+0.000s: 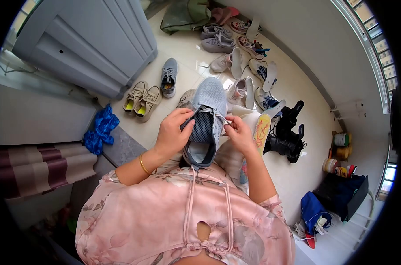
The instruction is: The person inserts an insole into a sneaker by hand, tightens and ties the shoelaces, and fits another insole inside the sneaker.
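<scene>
A grey mesh sneaker (210, 94) rests on my lap, its toe pointing away from me and its opening toward me. My left hand (175, 132) pinches the left edge of the shoe's collar, near the laces, between thumb and fingers. At the right side of the laces, my right hand (239, 134) is closed on a thin lace end. The dark mesh tongue (199, 127) shows between my hands. A matching grey shoe (169, 77) stands on the floor ahead, beside a pair of beige shoes (148, 103).
Several shoes and loose insoles (236, 63) line the floor at the right, with black shoes (285, 141) nearer. A grey cabinet (90, 39) stands at the upper left, a blue plastic bag (100, 129) below it. A blue bag (313, 212) lies at the lower right.
</scene>
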